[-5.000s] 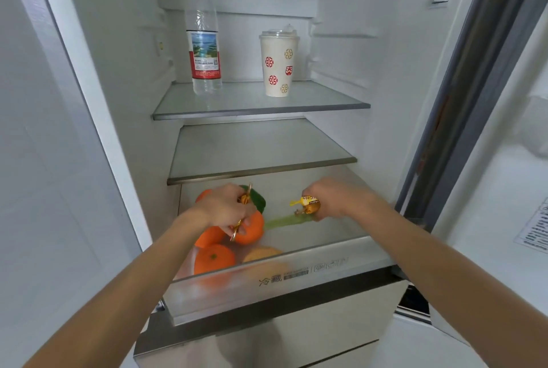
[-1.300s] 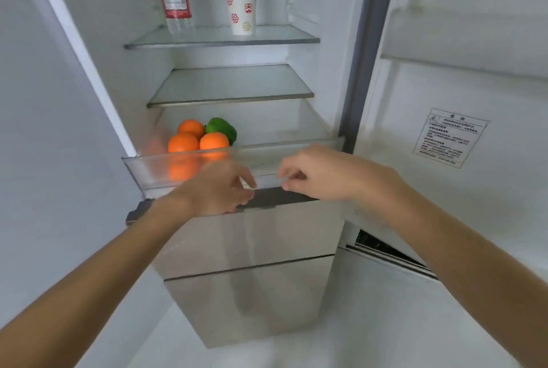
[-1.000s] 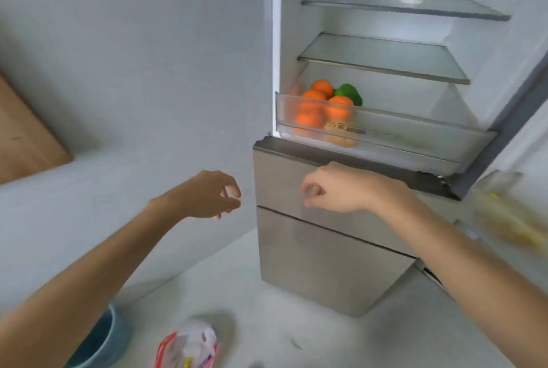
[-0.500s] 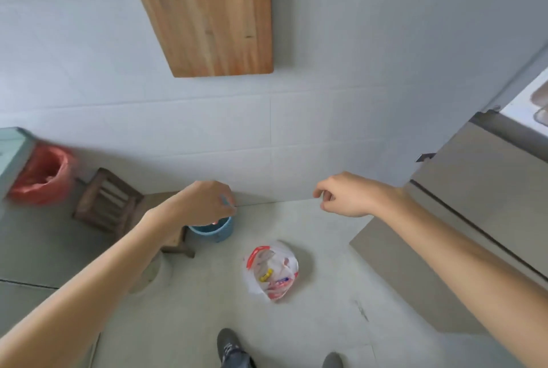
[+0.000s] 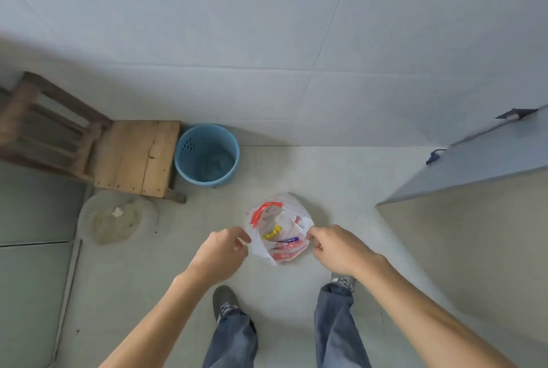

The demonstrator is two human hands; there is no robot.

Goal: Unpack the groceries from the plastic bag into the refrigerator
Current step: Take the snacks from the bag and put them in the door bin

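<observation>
A: How far along is the person?

B: The crumpled white-and-red plastic bag [image 5: 277, 231] sits on the floor, packets inside, so unpacking remains; left hand [image 5: 221, 252] and right hand [image 5: 336, 247] each pinch its rim, spreading it.

A: Anything nearby?

B: A blue plastic basket [image 5: 206, 155] and worn wooden chair [image 5: 89, 145] stand behind; neither blocks.
</observation>
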